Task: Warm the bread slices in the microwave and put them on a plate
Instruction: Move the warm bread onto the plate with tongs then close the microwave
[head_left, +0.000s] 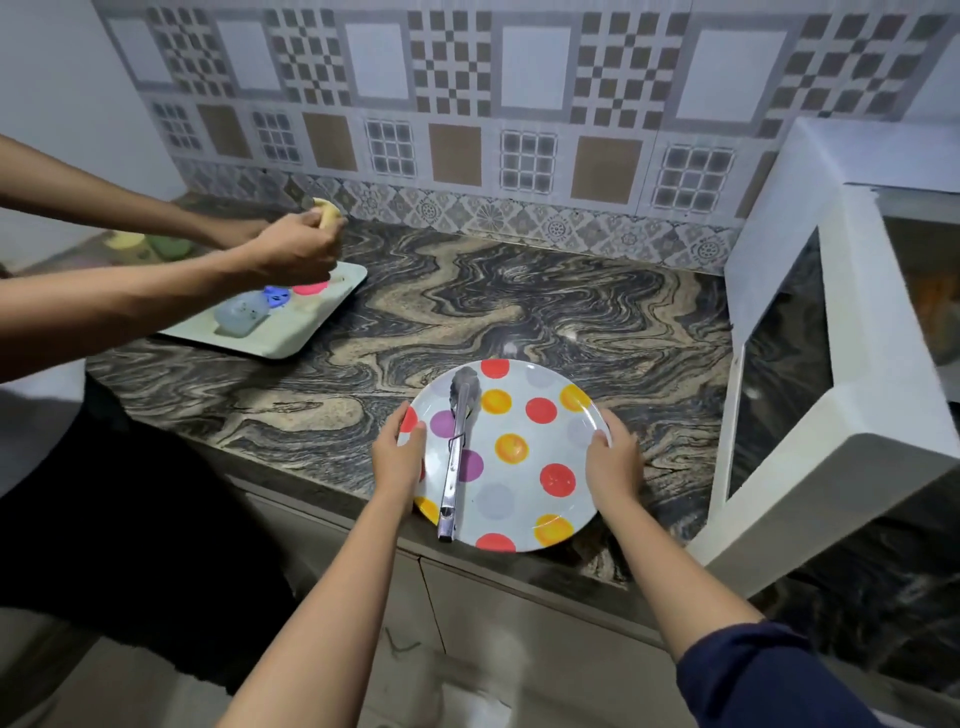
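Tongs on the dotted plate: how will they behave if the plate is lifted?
Likely to slide: the metal tongs lie loose on the glossy plate. Their handle end reaches the near rim, so a tilt toward the person may tip them off. They look rigid, not floppy.

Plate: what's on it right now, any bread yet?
Only tongs lie on the plate; no bread shows. The left hand and right hand grip its rim and cover small patches there.
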